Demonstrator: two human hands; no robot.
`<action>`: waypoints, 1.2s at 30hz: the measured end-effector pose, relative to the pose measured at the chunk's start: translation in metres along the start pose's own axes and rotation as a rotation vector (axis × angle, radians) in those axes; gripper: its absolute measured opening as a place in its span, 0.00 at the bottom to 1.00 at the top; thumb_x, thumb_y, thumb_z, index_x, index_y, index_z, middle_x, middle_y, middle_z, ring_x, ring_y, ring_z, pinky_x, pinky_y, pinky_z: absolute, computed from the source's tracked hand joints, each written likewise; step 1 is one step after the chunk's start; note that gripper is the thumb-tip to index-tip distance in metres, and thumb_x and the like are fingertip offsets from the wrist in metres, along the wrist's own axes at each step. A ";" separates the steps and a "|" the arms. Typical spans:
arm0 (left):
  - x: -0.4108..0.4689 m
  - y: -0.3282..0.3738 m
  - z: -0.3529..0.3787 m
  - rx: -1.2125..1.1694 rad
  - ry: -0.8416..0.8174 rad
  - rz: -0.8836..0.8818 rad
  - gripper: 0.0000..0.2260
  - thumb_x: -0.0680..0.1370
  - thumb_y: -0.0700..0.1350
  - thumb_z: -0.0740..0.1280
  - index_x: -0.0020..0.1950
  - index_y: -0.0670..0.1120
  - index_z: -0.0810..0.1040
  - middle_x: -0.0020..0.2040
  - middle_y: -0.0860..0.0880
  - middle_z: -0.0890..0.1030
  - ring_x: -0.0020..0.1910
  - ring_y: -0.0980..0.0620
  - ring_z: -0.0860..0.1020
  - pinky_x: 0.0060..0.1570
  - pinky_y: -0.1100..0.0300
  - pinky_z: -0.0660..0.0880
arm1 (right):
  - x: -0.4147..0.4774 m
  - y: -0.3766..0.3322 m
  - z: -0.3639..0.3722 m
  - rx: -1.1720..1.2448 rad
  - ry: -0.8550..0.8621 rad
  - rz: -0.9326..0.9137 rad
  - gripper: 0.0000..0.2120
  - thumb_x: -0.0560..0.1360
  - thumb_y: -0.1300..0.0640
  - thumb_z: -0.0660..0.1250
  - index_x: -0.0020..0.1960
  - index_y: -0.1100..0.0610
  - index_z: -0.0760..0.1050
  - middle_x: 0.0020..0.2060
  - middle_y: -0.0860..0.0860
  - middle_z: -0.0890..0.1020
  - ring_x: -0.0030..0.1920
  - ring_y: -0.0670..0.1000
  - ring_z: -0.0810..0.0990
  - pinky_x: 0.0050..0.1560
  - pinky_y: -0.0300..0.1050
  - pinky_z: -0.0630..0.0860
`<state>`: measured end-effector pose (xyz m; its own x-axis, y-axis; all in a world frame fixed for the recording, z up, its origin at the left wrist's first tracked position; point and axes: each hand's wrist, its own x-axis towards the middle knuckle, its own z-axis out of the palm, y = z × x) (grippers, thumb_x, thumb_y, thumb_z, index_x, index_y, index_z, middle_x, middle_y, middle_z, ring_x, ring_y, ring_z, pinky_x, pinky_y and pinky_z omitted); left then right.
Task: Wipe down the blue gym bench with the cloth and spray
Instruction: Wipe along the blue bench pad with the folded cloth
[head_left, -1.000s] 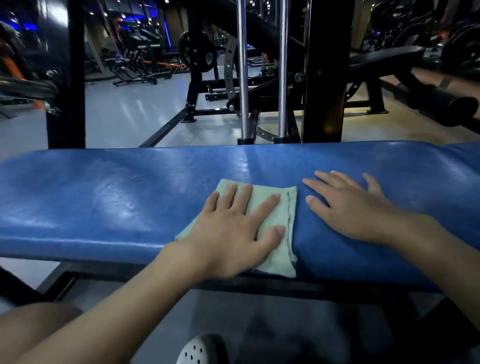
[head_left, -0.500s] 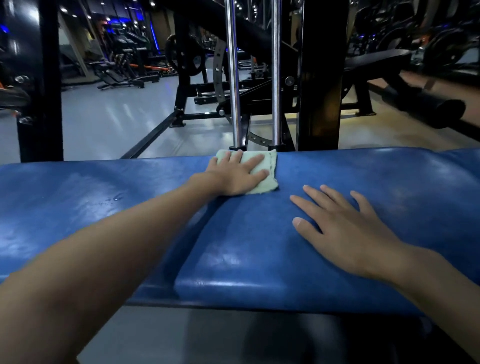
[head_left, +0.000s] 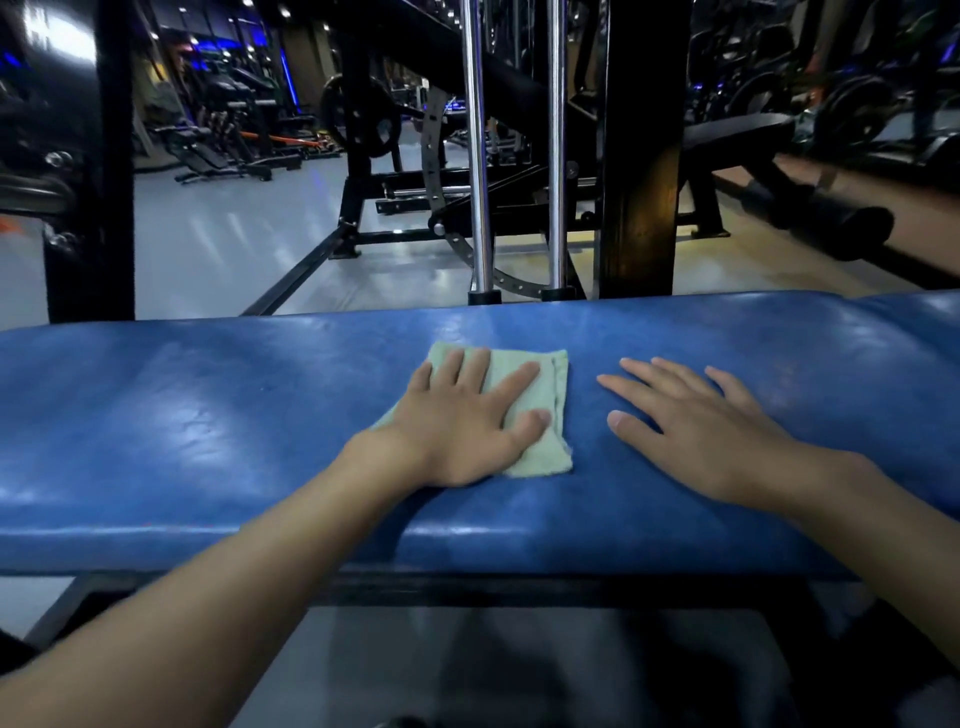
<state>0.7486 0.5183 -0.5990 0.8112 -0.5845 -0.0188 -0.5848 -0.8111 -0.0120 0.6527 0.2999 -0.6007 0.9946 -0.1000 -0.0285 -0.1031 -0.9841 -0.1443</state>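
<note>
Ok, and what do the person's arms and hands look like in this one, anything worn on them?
Nothing worn that shows. The bare left hand and bare right hand carry no gloves, rings or wristbands. The left forearm and right forearm are uncovered up to the frame edge: no sleeves, no watch. Fingernails look short and unpainted.

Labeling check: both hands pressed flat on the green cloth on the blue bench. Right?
No. Only the left hand is flat on the green cloth; the right hand lies flat on the bare blue bench beside it, not touching it. Head view shows this.
</note>
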 end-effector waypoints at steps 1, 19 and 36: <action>-0.022 0.004 -0.001 0.007 0.010 0.014 0.38 0.68 0.72 0.33 0.78 0.65 0.44 0.80 0.45 0.51 0.79 0.45 0.47 0.75 0.42 0.47 | 0.001 0.000 0.000 -0.001 -0.002 0.000 0.32 0.74 0.32 0.38 0.77 0.35 0.47 0.79 0.38 0.47 0.78 0.42 0.42 0.77 0.55 0.40; 0.056 -0.038 0.000 -0.014 -0.039 -0.107 0.28 0.78 0.70 0.44 0.78 0.67 0.45 0.81 0.47 0.49 0.80 0.45 0.45 0.75 0.41 0.44 | 0.033 -0.039 0.012 0.016 0.008 -0.075 0.28 0.81 0.38 0.41 0.79 0.42 0.47 0.80 0.43 0.45 0.79 0.45 0.41 0.77 0.57 0.39; 0.022 -0.050 0.002 -0.006 -0.005 -0.010 0.34 0.72 0.71 0.38 0.78 0.65 0.45 0.81 0.46 0.51 0.79 0.45 0.46 0.75 0.42 0.46 | 0.023 -0.047 0.005 0.008 0.004 0.003 0.27 0.80 0.37 0.42 0.79 0.39 0.48 0.79 0.40 0.46 0.78 0.41 0.41 0.77 0.51 0.39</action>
<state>0.7955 0.5455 -0.6009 0.8172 -0.5759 -0.0236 -0.5762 -0.8173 -0.0064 0.6806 0.3449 -0.5994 0.9943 -0.1036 -0.0254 -0.1062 -0.9827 -0.1518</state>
